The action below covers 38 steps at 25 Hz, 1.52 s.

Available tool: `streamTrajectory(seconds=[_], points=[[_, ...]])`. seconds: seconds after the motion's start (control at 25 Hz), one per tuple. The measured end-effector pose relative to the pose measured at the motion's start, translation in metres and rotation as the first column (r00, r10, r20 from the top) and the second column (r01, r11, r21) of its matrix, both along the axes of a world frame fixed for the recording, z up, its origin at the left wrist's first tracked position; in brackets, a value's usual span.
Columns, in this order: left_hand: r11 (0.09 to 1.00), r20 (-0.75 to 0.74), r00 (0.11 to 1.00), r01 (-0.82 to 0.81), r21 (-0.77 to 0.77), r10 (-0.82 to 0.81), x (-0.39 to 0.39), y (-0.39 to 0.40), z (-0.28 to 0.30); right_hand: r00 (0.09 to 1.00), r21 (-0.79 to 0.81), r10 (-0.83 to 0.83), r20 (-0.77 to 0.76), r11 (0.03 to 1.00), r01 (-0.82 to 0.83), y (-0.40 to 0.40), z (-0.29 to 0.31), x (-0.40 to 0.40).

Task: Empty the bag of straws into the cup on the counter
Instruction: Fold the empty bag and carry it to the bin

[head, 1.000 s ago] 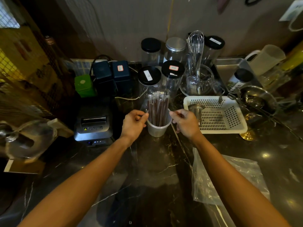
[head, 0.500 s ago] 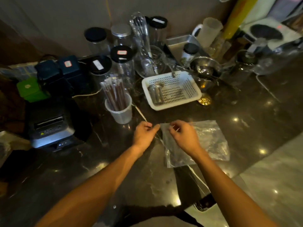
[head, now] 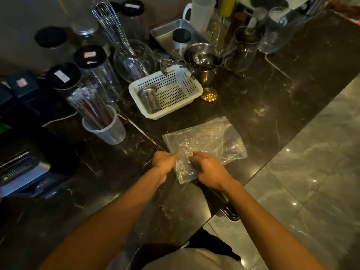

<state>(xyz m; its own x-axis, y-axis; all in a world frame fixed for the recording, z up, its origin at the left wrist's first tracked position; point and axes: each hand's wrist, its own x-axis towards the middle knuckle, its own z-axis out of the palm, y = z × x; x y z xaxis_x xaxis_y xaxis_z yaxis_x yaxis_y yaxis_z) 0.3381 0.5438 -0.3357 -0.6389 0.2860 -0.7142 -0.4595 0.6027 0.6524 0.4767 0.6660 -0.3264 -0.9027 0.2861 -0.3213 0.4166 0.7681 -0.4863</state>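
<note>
A clear plastic cup point(head: 109, 132) stands on the dark marble counter point(head: 263, 106) at the left, holding a bundle of brown wrapped straws point(head: 91, 106) upright. A crumpled clear plastic bag point(head: 206, 141) lies flat on the counter near the front edge; no straws show inside it. My left hand point(head: 163, 160) pinches the bag's near left edge. My right hand point(head: 208, 168) rests on the bag's near part with fingers curled onto the plastic.
A white perforated basket point(head: 187, 94) with a metal cup lies behind the bag. Lidded glass jars point(head: 91, 65), a whisk, metal bowls and glassware crowd the back. A receipt printer point(head: 17, 168) sits far left. The counter edge runs diagonally at the right.
My hands left the cup of straws and came down to the bag near the counter's front. Now both are on its near edge. The view swung right.
</note>
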Motion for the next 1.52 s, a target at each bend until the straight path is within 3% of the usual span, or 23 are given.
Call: streamTrajectory(seconds=[0.16,0.32,0.4,0.56,0.68,0.8,0.92,1.0,1.12,1.24,1.36,1.44,1.52], points=[[0.999,-0.046,0.999,0.022,-0.027,-0.023,0.003,-0.005,0.003,0.98,0.063,0.13,0.15,0.988,-0.141,-0.009,-0.01,0.009],[0.998,0.004,1.0,-0.006,0.065,0.005,-0.002,-0.007,0.024,0.965,0.099,0.195,0.177,0.972,-0.215,-0.016,-0.006,0.006],[0.995,0.004,0.999,-0.035,0.095,0.035,-0.009,-0.01,0.036,0.977,0.144,0.175,0.12,0.971,-0.192,-0.019,-0.004,0.001],[0.966,0.006,0.993,-0.117,0.229,0.119,-0.031,-0.025,0.061,0.981,0.243,0.1,-0.165,0.968,-0.058,-0.018,0.015,-0.016],[0.894,0.024,0.966,-0.249,0.372,0.259,-0.044,-0.042,0.084,0.928,0.048,-0.011,-0.373,0.998,0.031,-0.018,0.044,-0.034],[0.816,-0.075,0.928,-0.28,0.506,0.365,-0.055,-0.071,0.1,0.885,-0.258,-0.158,-0.438,0.965,0.044,-0.022,0.082,-0.056],[0.792,-0.226,0.892,-0.203,0.575,0.392,-0.064,-0.101,0.111,0.882,-0.543,-0.228,-0.412,0.839,-0.037,-0.023,0.117,-0.079],[0.767,-0.248,0.898,-0.138,0.626,0.364,-0.069,-0.116,0.117,0.898,-0.73,-0.286,-0.333,0.682,-0.053,-0.023,0.13,-0.091],[0.754,-0.288,0.888,-0.093,0.65,0.358,-0.072,-0.136,0.119,0.906,-0.807,-0.312,-0.286,0.588,-0.052,-0.026,0.136,-0.107],[0.745,-0.292,0.856,-0.15,0.65,0.427,-0.071,-0.15,0.114,0.928,-0.867,-0.334,-0.162,0.497,0.027,-0.035,0.129,-0.113],[0.749,-0.313,0.824,-0.188,0.635,0.473,-0.07,-0.16,0.109,0.979,-0.819,-0.184,-0.09,0.573,0.032,-0.049,0.11,-0.109],[0.741,-0.281,0.847,-0.181,0.646,0.451,-0.07,-0.169,0.104,0.965,-0.815,-0.242,-0.096,0.577,0.063,-0.055,0.098,-0.107],[0.797,-0.297,0.87,-0.161,0.582,0.393,-0.068,-0.174,0.098,0.93,-0.834,-0.356,-0.089,0.537,0.126,-0.06,0.095,-0.11]])
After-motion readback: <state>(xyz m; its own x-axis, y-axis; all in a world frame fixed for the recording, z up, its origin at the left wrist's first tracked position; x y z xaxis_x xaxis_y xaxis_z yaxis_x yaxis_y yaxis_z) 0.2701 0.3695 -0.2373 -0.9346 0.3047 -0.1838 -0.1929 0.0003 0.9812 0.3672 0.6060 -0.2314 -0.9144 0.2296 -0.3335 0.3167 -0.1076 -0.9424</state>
